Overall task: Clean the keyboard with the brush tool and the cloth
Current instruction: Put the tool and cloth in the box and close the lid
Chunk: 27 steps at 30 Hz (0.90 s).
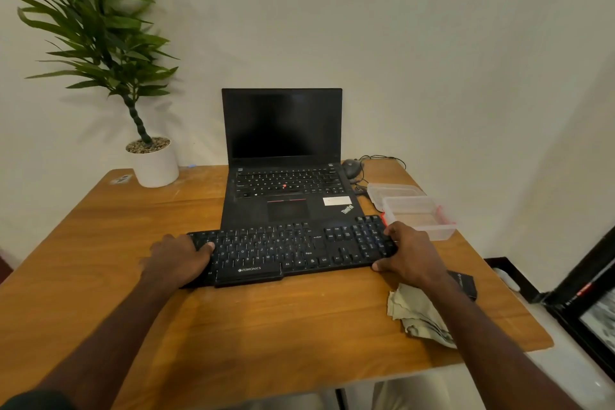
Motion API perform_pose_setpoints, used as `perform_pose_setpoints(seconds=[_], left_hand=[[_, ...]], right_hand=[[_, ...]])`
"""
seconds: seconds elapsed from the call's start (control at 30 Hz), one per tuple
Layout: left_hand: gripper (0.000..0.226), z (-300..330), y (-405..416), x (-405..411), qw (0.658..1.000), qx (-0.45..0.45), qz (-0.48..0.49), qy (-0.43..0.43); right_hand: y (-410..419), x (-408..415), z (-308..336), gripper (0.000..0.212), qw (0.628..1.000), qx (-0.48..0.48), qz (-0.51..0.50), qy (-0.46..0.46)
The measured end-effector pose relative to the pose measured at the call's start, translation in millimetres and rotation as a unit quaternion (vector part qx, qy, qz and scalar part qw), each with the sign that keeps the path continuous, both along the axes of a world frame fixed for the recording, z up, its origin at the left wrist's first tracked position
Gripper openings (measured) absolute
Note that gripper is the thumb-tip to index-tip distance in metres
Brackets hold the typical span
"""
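So the black keyboard (293, 251) is sitting flat on the wooden bench (266, 319), right in the middle, with its far edge butted up against the front of my open laptop (283, 160), maybe overlapping it a bit. I've got it by both ends: my left hand (178, 260) is wrapped over the left end with the thumb lying on the keys, and my right hand (407, 251) grips the right end by the numpad, fingers over the top and thumb on the near edge.

The cloth (417, 316), a pale crumpled thing, is on the bench just near of the keyboard's right end, partly tucked under my right forearm. Beside it to the right there's a small dark object (464, 283), can't tell what it is.

Further out: two clear plastic containers (416, 213) on the right, touching each other, just past the keyboard's right end. A dark mouse (352, 167) with its cable sits at the far right of the laptop. A potted plant (154, 161) in a white pot is at the far left corner.
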<state>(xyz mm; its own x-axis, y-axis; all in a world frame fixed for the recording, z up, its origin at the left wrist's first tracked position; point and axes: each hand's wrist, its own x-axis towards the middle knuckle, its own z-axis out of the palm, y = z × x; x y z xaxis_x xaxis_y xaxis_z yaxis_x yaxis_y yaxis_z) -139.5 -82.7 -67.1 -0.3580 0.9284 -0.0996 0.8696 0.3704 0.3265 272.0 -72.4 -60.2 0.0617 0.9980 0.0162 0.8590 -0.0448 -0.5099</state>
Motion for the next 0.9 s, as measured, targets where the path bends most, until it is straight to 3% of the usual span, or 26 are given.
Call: perform_pose_setpoints(seconds=[0.1,0.23,0.37,0.53,0.67,0.9], left_hand=[[0.055,6.7,-6.7,26.7,0.992,0.115,-0.014,0.057],[0.029,14.5,-10.6,78.1,0.967,0.229,-0.089,-0.073],[0.025,14.8,-11.8,132.5,0.954,0.208,-0.164,-0.141],[0.024,5.4,-9.4,188.3,0.940,0.159,-0.266,-0.144],[0.025,-3.2,-9.9,217.7,0.931,0.143,-0.307,-0.133],[0.025,-12.2,-10.4,243.6,0.924,0.118,-0.345,-0.113]], right_hand=[[-7.1,0.2,5.1,0.068,1.000,0.021,-0.009,-0.005],[-20.4,2.9,21.5,0.049,0.998,0.054,-0.025,0.019],[-38.9,17.7,30.0,0.031,0.997,0.065,-0.030,0.012],[-72.2,43.1,30.5,0.010,0.998,0.028,-0.054,-0.031],[-98.9,68.3,18.4,0.020,0.987,-0.019,-0.140,-0.074],[-111.9,61.1,-2.3,0.047,0.977,-0.084,-0.180,-0.080]])
